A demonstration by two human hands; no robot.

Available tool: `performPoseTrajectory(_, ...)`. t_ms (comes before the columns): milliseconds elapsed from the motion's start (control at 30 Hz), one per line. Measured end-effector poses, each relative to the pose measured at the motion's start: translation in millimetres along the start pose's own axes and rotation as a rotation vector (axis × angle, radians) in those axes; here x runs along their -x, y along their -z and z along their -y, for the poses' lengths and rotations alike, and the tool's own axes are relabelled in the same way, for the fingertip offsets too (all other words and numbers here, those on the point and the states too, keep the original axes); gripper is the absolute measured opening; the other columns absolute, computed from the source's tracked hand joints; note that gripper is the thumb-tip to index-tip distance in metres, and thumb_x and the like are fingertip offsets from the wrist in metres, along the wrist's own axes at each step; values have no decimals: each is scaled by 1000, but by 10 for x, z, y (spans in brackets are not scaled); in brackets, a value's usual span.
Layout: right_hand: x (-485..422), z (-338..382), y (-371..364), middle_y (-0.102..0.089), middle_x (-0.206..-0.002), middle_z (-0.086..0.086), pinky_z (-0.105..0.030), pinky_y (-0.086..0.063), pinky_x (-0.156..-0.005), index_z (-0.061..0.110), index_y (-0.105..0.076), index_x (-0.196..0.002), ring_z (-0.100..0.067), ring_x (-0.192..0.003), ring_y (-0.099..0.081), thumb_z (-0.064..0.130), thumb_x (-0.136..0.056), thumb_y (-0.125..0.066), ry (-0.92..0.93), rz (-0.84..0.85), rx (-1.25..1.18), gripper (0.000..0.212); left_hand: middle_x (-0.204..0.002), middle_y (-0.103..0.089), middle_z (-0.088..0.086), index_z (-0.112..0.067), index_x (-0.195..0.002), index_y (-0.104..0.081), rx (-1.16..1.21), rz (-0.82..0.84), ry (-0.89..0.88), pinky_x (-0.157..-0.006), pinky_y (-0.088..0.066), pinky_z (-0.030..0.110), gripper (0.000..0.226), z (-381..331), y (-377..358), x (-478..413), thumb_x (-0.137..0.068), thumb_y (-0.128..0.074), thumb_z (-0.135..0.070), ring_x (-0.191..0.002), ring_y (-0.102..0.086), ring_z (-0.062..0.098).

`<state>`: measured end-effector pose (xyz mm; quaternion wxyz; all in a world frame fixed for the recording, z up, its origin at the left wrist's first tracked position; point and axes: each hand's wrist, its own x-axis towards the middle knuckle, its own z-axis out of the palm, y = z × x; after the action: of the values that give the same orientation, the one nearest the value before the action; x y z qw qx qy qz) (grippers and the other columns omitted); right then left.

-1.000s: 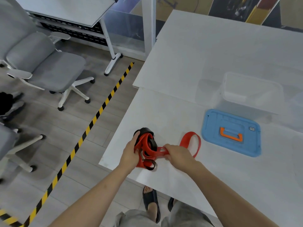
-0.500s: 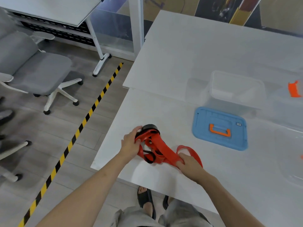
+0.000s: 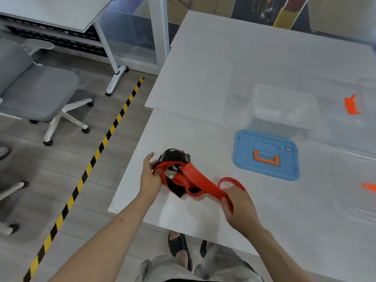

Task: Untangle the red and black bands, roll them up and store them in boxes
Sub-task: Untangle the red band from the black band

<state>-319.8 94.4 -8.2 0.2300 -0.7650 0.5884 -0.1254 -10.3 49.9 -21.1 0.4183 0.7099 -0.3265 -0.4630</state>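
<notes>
My right hand [image 3: 240, 206] pinches red band [image 3: 195, 180] end, strap taut, near table [image 3: 203, 78] front edge. My left hand [image 3: 150, 180] grips tangle, fingers probably curled round red loops; blurred. Black band [image 3: 175, 157] caught inside. Risk: hard pull tightens knot. Blue lid [image 3: 266, 154], open box [image 3: 284, 106] beyond.

Soft, even daylight lit the scene, the white table [image 3: 203, 68] glared palely, faint shadows lay under the hands, and the wide lens bent and blurred the edges.

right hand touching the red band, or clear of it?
Touching. The head view shows the right hand gripping the red band, with its fingers curled round the taut strip.
</notes>
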Motion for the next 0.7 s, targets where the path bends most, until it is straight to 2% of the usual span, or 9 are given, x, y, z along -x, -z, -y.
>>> performPoseTrajectory(133,-59,-27,-25,-70,-93,7,-34,-61,-80,27,-64,-111,-12,-80,-68,24,-103,-57,-285,191,-95,12,-124,-68,-8,-33,-140,-55,-265,180,-149,-109,-51,47,56,77,51,-79,-95,-54,0,-117,-64,16)
performPoseTrajectory(200,-126,-79,-71,-71,-90,6,-41,-63,-79,28,-64,-111,-15,-77,-70,25,-101,-54,-324,288,-57,14,-137,-64,-3,-40,-147,-47,-575,293,-247,-111,-49,50,65,140,56,-115,-89,-59,-15,-128,-59,24)
performPoseTrajectory(300,-198,-163,-125,-70,-104,7,-36,-58,-87,27,-64,-117,-15,-91,-68,27,-100,-54,-216,294,91,20,-167,-20,11,-41,-162,-17,-876,404,-241,-126,-20,58,87,101,-47,-74,-87,-58,-28,-156,-18,36)
performPoseTrajectory(367,-224,-194,-139,-68,-113,6,-32,-51,-91,24,-65,-121,-16,-103,-65,29,-99,-55,-140,297,198,24,-173,-3,4,-44,-160,-19,-849,448,-244,-127,-1,63,79,-14,-171,-67,-93,-57,-30,-161,5,30)
performPoseTrajectory(400,-228,-193,-140,-67,-116,6,-31,-48,-92,24,-65,-122,-18,-106,-65,28,-98,-56,-126,306,215,26,-174,-2,3,-42,-159,-24,-833,442,-269,-127,-1,63,71,-83,-239,-92,-96,-57,-34,-162,7,28)
performPoseTrajectory(467,-229,-177,-161,-67,-122,6,-33,-49,-95,25,-63,-131,-18,-112,-65,29,-96,-59,-132,306,185,35,-173,-16,5,-34,-156,-32,-793,403,-261,-127,-13,60,63,-171,-370,-194,-99,-57,-44,-162,-7,28)
performPoseTrajectory(533,-217,-120,-199,-66,-127,4,-36,-53,-96,30,-56,-140,-20,-112,-66,39,-96,-61,-132,300,119,45,-162,-40,8,-27,-159,-27,-777,436,-183,-121,-35,53,74,-215,-462,-306,-97,-62,-49,-152,-35,31)
performPoseTrajectory(600,-218,-44,-238,-64,-132,0,-39,-55,-98,29,-48,-149,-24,-114,-67,48,-100,-61,-178,327,51,54,-143,-57,10,-27,-161,-22,-983,487,-202,-106,-49,53,83,-202,-511,-365,-94,-63,-54,-133,-51,34)
performPoseTrajectory(700,-247,-49,-255,-65,-137,-5,-40,-54,-102,20,-45,-156,-28,-122,-67,39,-102,-64,-314,369,-48,60,-119,-69,8,-29,-137,-50,-960,348,-276,-93,-54,45,36,-199,-503,-459,-103,-49,-40,-115,-64,34)
